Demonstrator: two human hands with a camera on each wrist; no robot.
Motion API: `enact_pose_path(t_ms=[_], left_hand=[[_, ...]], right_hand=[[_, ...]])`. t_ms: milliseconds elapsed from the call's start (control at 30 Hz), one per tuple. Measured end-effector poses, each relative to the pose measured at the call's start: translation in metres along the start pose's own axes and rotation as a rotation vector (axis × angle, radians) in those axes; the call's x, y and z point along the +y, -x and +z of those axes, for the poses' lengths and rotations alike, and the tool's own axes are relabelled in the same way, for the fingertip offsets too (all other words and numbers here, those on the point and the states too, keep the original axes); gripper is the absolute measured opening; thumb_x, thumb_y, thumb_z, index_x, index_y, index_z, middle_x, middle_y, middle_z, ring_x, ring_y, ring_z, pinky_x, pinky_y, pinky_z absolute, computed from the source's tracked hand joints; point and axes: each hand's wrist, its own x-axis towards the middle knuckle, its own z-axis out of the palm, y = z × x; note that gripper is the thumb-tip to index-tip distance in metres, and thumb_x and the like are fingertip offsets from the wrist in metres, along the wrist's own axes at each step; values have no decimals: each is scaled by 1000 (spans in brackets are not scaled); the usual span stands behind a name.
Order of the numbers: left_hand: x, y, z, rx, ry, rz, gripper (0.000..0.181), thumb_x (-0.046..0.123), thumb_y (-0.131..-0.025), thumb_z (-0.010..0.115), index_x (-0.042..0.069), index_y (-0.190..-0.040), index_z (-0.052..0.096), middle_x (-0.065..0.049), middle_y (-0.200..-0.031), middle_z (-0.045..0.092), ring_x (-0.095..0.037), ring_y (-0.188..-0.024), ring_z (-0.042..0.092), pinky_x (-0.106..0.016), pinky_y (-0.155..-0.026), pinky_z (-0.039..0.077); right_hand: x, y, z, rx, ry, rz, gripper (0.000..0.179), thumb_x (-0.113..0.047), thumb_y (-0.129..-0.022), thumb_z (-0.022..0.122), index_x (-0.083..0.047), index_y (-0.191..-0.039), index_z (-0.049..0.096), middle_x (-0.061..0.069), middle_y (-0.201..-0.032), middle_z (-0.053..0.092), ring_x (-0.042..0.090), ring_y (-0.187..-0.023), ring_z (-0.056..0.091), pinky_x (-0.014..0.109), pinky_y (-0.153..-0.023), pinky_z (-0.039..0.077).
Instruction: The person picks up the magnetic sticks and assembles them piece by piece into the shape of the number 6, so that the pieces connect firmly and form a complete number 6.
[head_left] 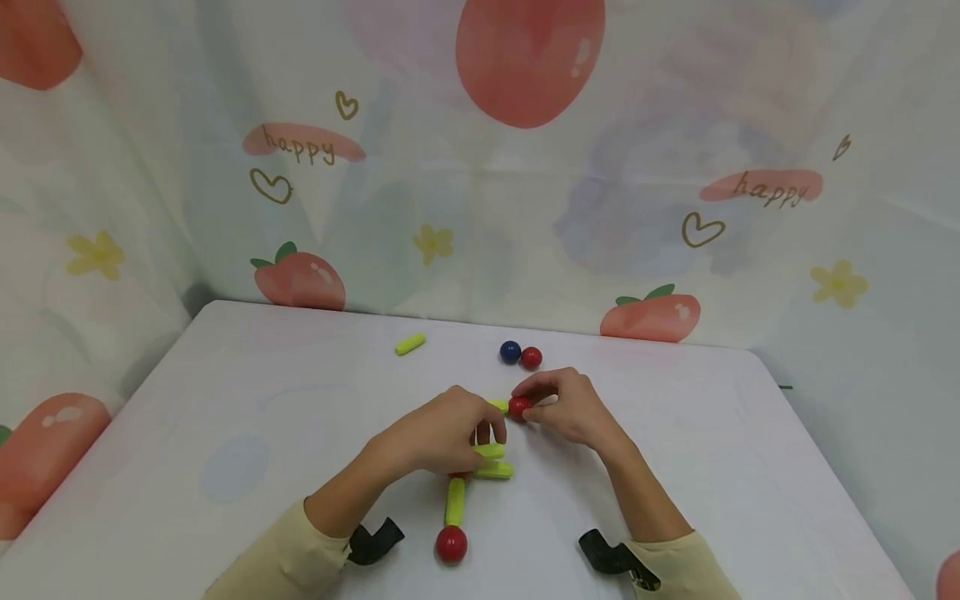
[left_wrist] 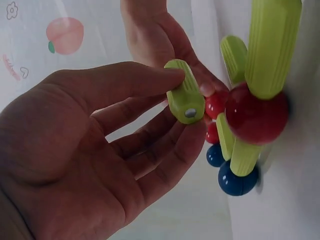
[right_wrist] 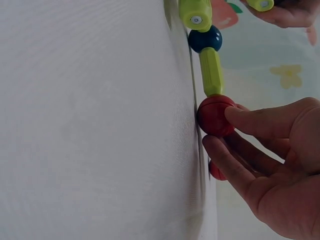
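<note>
My left hand [head_left: 450,429] pinches a yellow-green magnetic stick [left_wrist: 185,92] between thumb and fingers, its metal end showing. Below it on the table, a red ball [left_wrist: 257,112] joins several sticks, mostly hidden by the hand in the head view. One stick [head_left: 455,502] runs toward me to another red ball [head_left: 452,545]. A blue ball [right_wrist: 205,39] sits beyond, with a stick [right_wrist: 211,71] leading from it to a red ball [right_wrist: 216,116]. My right hand [head_left: 566,408] holds that red ball between thumb and fingertips, close over the table. A further stick [head_left: 495,471] extends rightward below the left hand.
Toward the back of the white table [head_left: 660,467] lie a loose yellow-green stick [head_left: 410,343], a blue ball [head_left: 510,352] and a red ball [head_left: 531,358] side by side. A printed cloth [head_left: 480,183] hangs behind. Black wrist straps [head_left: 375,542] show near both sleeves.
</note>
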Motion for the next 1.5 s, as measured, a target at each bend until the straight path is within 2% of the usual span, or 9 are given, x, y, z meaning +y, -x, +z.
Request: enact_pose_path(t_ms=[167,433,567,767,933,1200,1500], left_hand=[[6,1,5,-49,-54,64,14,12,-88,82,17,-100,78,8,-81,66,-5,-74,58,-19,-69,50],[13,3,13,-157,-38,58,17,11,-88,84,16,-104,80,11,-79,66,-4,-73,58,-16,-70,52],[15,4,17,-203,-58,78,17,11,-88,84,18,-103,81,12,-77,66,-2,-72,58,-16,-68,51],[16,6,26,-315,-46,112,18,7,-87,83,18,-100,80,14,-74,65,0,-67,60,-17,-64,53],[15,4,30,-371,-40,149,20,6,-86,83,18,-101,80,15,-74,65,1,-66,61,-17,-66,54],[13,0,37,-430,-51,167,21,7,-86,84,18,-103,82,15,-74,65,2,-71,59,-16,-68,52],[13,-1,42,-451,-73,158,21,8,-85,85,18,-103,83,16,-74,65,3,-71,59,-15,-69,52]], right_hand=[[-1,0,0,5,2,0,24,-3,-88,77,-15,-108,81,1,-103,78,19,-100,69,35,-83,55],[-1,0,1,1,-5,27,24,-3,-88,77,-15,-109,80,2,-105,78,20,-102,68,35,-85,57],[-1,0,1,4,-11,25,24,-3,-88,76,-15,-109,80,2,-105,78,21,-102,69,35,-84,56],[1,1,3,-6,-17,23,24,-3,-87,77,-15,-108,81,0,-103,78,20,-101,68,33,-83,54],[1,1,2,6,-6,11,24,-1,-87,77,-15,-106,81,0,-101,78,20,-99,69,33,-81,53],[-1,0,1,6,4,26,25,-2,-88,77,-15,-109,81,1,-104,78,21,-101,69,33,-81,54],[1,-2,2,6,2,20,24,-3,-88,77,-15,-108,81,0,-104,78,19,-100,70,32,-81,53]])
